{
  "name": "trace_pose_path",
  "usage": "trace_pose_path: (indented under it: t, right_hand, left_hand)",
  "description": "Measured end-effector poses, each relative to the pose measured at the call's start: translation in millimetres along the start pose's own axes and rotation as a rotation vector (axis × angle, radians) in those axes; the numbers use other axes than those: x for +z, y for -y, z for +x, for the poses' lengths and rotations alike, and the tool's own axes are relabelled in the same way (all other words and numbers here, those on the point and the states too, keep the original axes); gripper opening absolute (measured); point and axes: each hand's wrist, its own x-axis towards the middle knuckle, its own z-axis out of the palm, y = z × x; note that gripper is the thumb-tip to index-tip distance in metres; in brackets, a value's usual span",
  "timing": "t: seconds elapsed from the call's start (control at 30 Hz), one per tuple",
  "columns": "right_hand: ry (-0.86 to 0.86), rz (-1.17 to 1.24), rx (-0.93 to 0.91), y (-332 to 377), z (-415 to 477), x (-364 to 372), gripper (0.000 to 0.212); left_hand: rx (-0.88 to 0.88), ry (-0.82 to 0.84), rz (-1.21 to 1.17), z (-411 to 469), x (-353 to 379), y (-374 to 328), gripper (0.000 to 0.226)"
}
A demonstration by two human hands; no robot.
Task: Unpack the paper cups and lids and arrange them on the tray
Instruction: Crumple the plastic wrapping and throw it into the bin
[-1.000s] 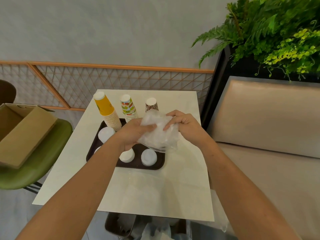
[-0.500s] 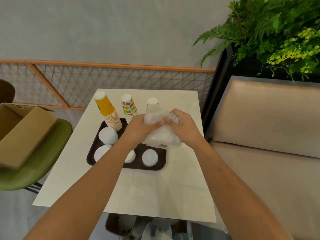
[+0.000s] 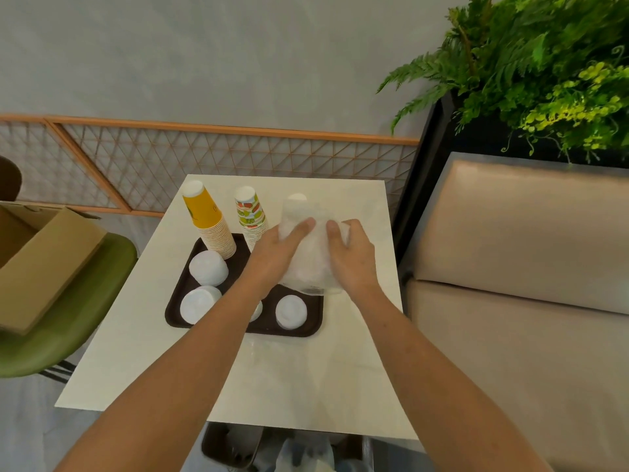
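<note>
The clear plastic bag (image 3: 315, 257) is held up between both hands, above the far right part of the tray; its contents are too hazy to tell. The left hand (image 3: 275, 258) grips its left side, with the thumb (image 3: 301, 228) lying long across the front and the other fingers hidden behind the plastic. The right hand (image 3: 352, 258) grips the right side, thumb on the front and fingers (image 3: 355, 228) curled round the edge. The bag's lower edge hangs just over the dark brown tray (image 3: 308, 333).

On the tray sit white lid stacks (image 3: 208, 267), one partly behind the left forearm. At its far edge stand upside-down cup stacks: a yellow one (image 3: 204, 216), a fruit-patterned one (image 3: 250, 212), and a third (image 3: 296, 198) mostly hidden behind the bag. The tray rests on a white table (image 3: 272, 376). To the left, a cardboard box (image 3: 44, 260) lies on a green chair (image 3: 88, 301); to the right is a beige bench (image 3: 527, 267) with a fern (image 3: 544, 63) above.
</note>
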Motion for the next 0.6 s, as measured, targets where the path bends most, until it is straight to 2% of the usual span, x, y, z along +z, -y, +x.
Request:
trace_pose_path:
  t: [0.1, 0.2, 0.33, 0.6]
  right_hand:
    - [-0.049, -0.079, -0.148, -2.0, -1.3, 2.3, 0.023]
    - [-0.065, -0.073, -0.22, -2.7, -1.5, 0.0, 0.024]
    - [-0.085, -0.022, -0.257, -2.8, -1.2, -0.6, 0.028]
    - [-0.019, 0.011, -0.18, 0.3, -1.6, -0.4, 0.031]
  left_hand:
    - [-0.002, -0.147, 0.077, -4.5, 12.6, 3.5, 0.036]
    - [0.081, -0.301, 0.168, -7.3, 22.6, 8.0, 0.037]
    - [0.166, -0.305, 0.159, -6.0, 24.2, 17.1, 0.021]
    - [0.209, -0.326, 0.162, -11.4, 23.2, 22.3, 0.014]
